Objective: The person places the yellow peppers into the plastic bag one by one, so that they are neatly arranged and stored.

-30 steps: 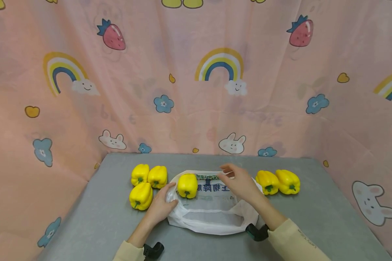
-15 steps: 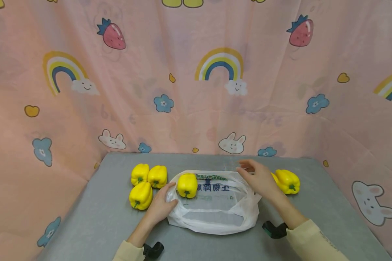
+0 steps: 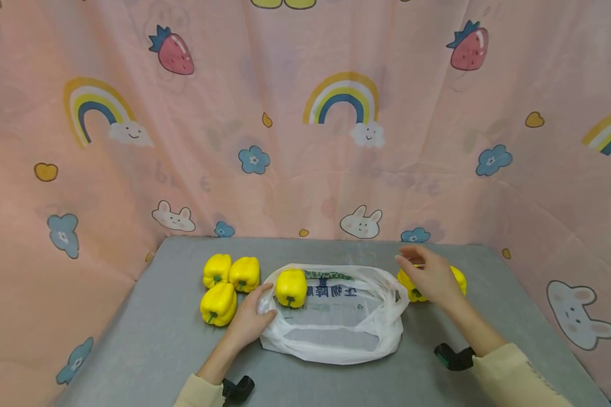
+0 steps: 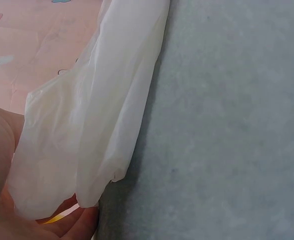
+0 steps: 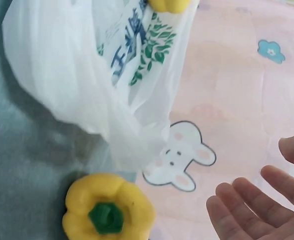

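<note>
A white plastic bag (image 3: 336, 350) with blue print lies on the table with its mouth spread. One yellow bell pepper (image 3: 291, 289) is inside it, at the left. My left hand (image 3: 248, 317) holds the bag's left edge; in the left wrist view the white film (image 4: 87, 120) runs between thumb and fingers. My right hand (image 3: 434, 278) hovers over two yellow bell peppers to the right of the bag, partly hiding them. Its fingers are spread and loosely bent, with nothing held. In the right wrist view one of these peppers (image 5: 132, 205) shows its green stem, apart from the fingers.
Three more yellow bell peppers (image 3: 218, 304) sit together left of the bag, near my left hand. The grey table (image 3: 147, 339) ends at a pink patterned curtain (image 3: 305, 186) behind and at the sides. A black wrist device (image 3: 453, 357) hangs below my right wrist.
My right hand has moved right, from above the bag's right side to over the right-hand peppers, and the bag's right edge is free of it. My left hand has stayed in place.
</note>
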The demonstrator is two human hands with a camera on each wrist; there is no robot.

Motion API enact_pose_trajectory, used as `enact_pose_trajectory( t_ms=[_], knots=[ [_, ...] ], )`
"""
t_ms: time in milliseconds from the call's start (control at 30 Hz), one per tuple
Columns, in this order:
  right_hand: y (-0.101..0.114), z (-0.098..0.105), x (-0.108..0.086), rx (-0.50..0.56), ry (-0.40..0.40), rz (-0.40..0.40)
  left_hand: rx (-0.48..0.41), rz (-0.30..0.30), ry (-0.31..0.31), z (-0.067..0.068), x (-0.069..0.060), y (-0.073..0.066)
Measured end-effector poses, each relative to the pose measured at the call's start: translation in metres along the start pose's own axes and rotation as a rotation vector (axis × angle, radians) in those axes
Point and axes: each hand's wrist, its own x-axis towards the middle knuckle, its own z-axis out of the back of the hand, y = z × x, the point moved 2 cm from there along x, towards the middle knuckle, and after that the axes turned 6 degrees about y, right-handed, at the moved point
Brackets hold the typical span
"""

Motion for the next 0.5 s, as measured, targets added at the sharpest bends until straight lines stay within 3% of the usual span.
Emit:
enact_pose_trajectory(
  t_ms=[500],
  knots=[
    [-0.045,0.026,-0.004,-0.009,-0.075,-0.023,-0.002,-0.007,-0.001,0.0,0.0,0.0]
  ],
)
